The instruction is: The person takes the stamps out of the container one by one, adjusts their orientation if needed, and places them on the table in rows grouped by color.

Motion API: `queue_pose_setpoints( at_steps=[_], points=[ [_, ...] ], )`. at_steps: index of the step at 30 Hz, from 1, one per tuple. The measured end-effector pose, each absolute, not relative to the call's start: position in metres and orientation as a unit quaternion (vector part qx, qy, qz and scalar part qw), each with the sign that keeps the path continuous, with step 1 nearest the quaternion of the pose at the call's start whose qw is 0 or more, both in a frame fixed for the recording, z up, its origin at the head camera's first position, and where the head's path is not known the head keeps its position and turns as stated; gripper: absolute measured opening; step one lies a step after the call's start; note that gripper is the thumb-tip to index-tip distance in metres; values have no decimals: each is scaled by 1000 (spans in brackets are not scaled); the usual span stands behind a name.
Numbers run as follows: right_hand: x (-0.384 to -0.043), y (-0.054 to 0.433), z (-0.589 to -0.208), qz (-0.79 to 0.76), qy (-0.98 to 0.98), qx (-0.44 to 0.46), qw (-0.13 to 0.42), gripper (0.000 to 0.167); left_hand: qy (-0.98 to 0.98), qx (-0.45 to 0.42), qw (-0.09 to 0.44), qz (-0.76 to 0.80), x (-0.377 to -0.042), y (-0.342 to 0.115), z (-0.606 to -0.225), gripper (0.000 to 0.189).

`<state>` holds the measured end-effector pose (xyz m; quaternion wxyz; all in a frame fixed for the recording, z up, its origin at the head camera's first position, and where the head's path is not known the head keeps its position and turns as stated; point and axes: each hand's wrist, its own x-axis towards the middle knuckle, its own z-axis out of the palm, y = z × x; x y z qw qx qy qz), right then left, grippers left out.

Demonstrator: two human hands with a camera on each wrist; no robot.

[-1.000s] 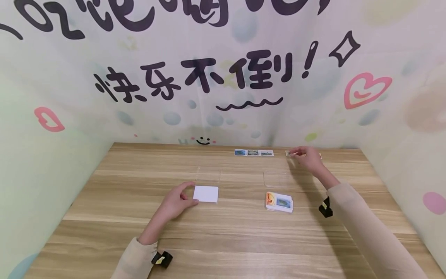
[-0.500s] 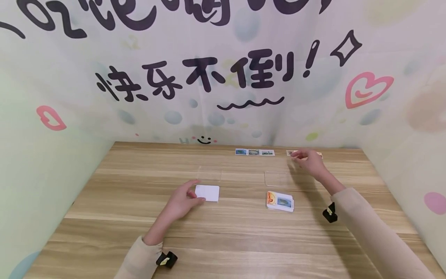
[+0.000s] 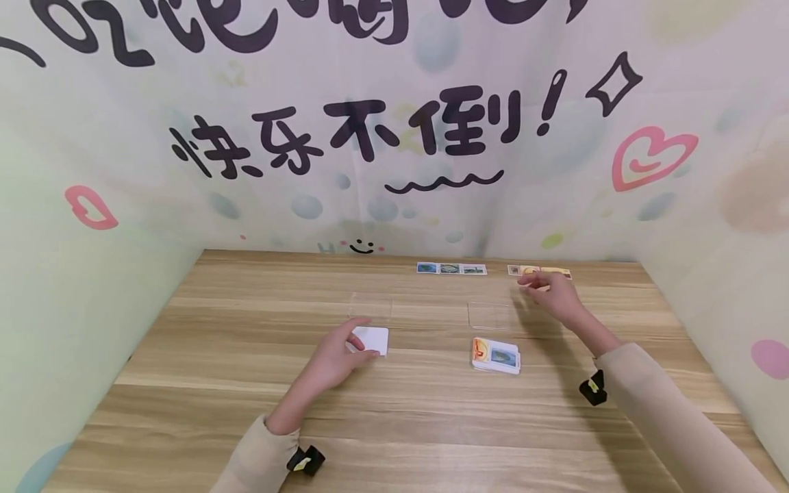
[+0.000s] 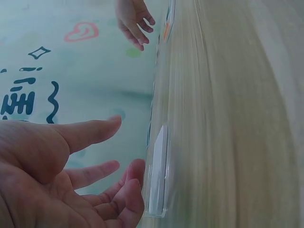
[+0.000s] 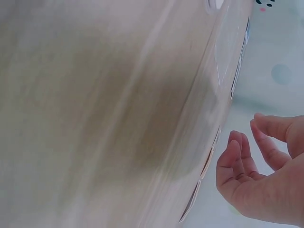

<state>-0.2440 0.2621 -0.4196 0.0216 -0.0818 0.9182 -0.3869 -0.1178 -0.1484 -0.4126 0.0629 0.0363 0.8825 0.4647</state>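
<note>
My left hand [image 3: 337,352] hovers over the left part of a stack of white cards [image 3: 374,339], thumb and fingers spread and holding nothing. In the left wrist view the white stack [image 4: 159,175] sits in a shallow clear case, close by the fingertips. At the back right my right hand [image 3: 555,296] hangs in front of a row of stamp-like pieces [image 3: 529,270], partly covering it. Its fingers are loosely bent with nothing between them, as the right wrist view of the hand [image 5: 263,171] shows. A stack of printed cards [image 3: 496,356] lies nearer, right of the white one.
Another row of stamp-like pieces [image 3: 451,268] lies along the table's back edge. Two transparent rectangular pieces lie flat: a left clear piece [image 3: 372,296] behind the white stack and a right clear piece [image 3: 489,303] behind the printed one. A printed cloth wall [image 3: 296,226] borders the wooden table [image 3: 419,424].
My left hand has shifted right, from the white stack's left edge to over it. The right hand has drawn back slightly from the right stamp row, uncovering more of it.
</note>
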Motion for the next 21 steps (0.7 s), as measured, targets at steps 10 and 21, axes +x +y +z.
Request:
queue_pose_setpoints(
  at_steps=[10,21],
  points=[
    [-234,265,-420,-389,917,-85,17,24,876,38,74,475,-117,-141,-412,59],
    [-223,264,-418,-396,915,-68,28,26,876,52,65,474,-118,-131,-414,59]
  ],
)
